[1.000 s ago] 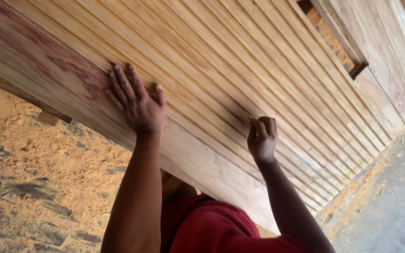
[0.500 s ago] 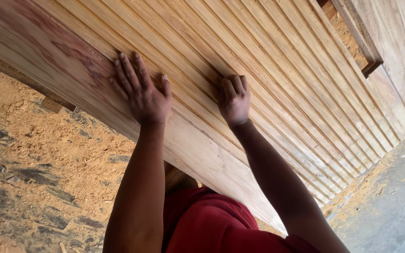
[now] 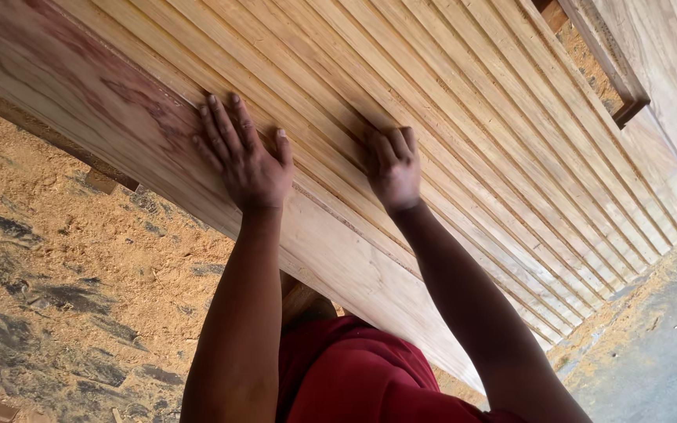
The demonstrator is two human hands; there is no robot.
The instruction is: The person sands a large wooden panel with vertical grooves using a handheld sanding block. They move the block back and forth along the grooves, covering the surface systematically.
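A large panel of grooved wooden slats (image 3: 464, 117) fills the upper part of the head view, with a wide reddish-brown frame board (image 3: 103, 117) along its near edge. My left hand (image 3: 244, 157) lies flat on that frame board, fingers spread. My right hand (image 3: 392, 166) presses on the slats a little further in, its fingers curled against a groove; whether anything is under it is hidden. Both forearms reach up from my red garment (image 3: 362, 384).
Sawdust covers the ground (image 3: 64, 282) at the left under the panel. Grey concrete floor (image 3: 660, 360) shows at the lower right. Another wooden frame piece (image 3: 613, 70) and a plain board lie at the top right.
My right hand has moved left along the slats, closer to my left hand. The left hand has stayed flat on the frame board.
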